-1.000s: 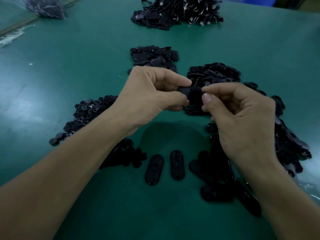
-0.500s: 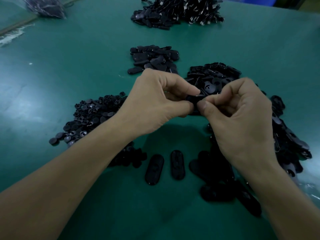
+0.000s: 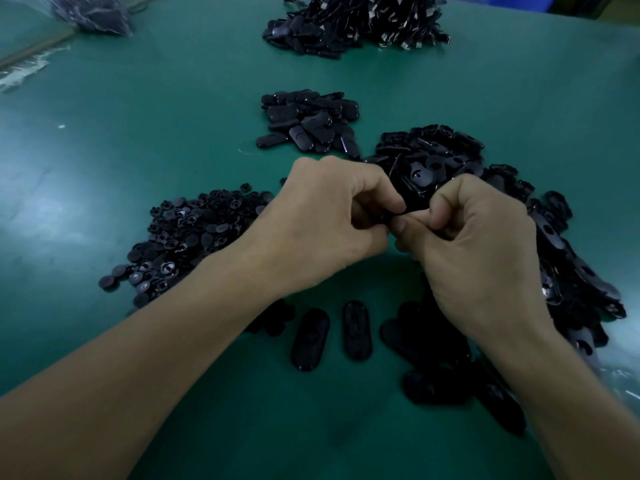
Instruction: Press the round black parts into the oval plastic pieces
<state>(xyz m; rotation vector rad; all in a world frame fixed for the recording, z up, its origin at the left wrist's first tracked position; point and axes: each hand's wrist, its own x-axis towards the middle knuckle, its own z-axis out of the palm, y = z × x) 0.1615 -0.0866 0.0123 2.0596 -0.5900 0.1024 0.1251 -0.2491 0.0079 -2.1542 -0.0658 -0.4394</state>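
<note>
Round parts (image 3: 194, 237) lie left of oval pieces (image 3: 568, 258).

One tabletop (image 3: 138, 116) carries four heaps, each too full to count: one heap of round parts (image 3: 194, 237), one small heap of oval pieces (image 3: 308, 123), one long heap of oval pieces (image 3: 433, 150) on the right, and one far heap of corded pieces (image 3: 356, 26). Two loose ovals, a left oval (image 3: 310, 339) and a right oval (image 3: 356, 330), lie side by side, and one clear bag (image 3: 93, 12) sits far left. Two grips, the left grip (image 3: 322, 230) and the right grip (image 3: 485, 254), pinch one small black piece (image 3: 391, 216).
</note>
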